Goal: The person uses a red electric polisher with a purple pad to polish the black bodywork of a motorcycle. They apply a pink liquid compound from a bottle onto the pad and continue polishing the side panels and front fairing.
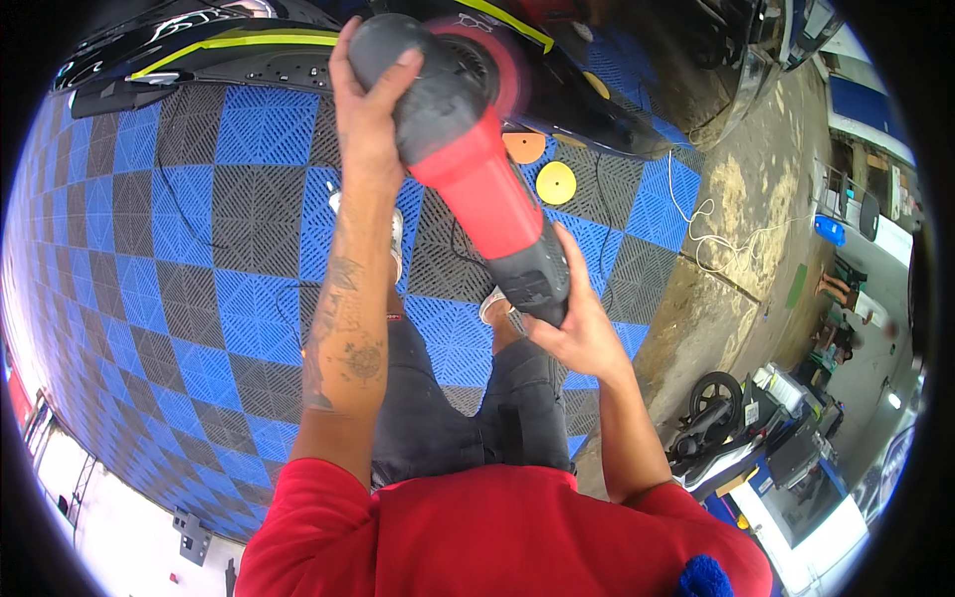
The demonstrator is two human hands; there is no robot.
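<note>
A red and black electric car polisher is between my two hands. My left hand wraps around its rounded black head. Its rear black handle is gripped by my right hand. The round pinkish pad looks blurred and lies at the glossy black car panel; its contact with the paint is partly hidden by the tool. Yellow-green masking tape runs along the car body's edges.
On the blue and black tile floor lie a yellow foam pad, an orange pad and dark cables. A white cord coils on bare concrete at the right. Farther off are a motorcycle and seated people.
</note>
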